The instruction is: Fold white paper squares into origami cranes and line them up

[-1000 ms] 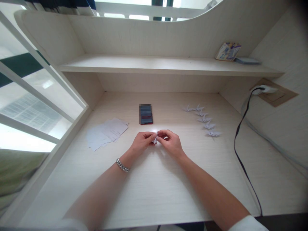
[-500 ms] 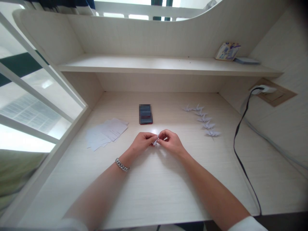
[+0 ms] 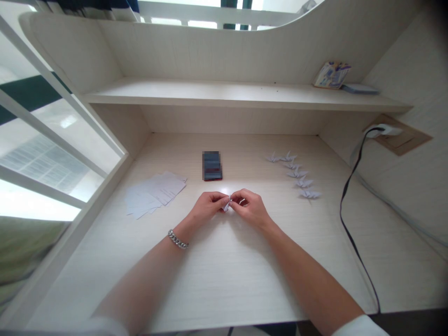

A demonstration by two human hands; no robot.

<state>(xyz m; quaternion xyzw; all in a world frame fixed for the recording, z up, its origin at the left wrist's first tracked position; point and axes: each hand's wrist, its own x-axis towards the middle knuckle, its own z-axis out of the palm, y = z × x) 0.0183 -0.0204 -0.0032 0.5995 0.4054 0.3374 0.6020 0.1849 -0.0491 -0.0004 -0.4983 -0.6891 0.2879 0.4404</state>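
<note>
Two hands (image 3: 208,205) (image 3: 250,208) pinch one folded paper (image 3: 226,206) — six paper cranes (image 3: 297,174) at right.

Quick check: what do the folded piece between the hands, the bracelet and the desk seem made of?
Folded piece: probably matte paper; white, thin-edged.
Bracelet: likely polished metal; shiny silvery links.
Desk: wood or laminate, faintly glossy; grain streaks fit either.

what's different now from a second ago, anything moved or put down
Very little: the left hand and right hand still pinch the small folded paper, their fingertips shifted only slightly to the right. Nothing was let go or picked up. The loose sheets, dark rectangular object and folded paper figures stayed put.
</note>
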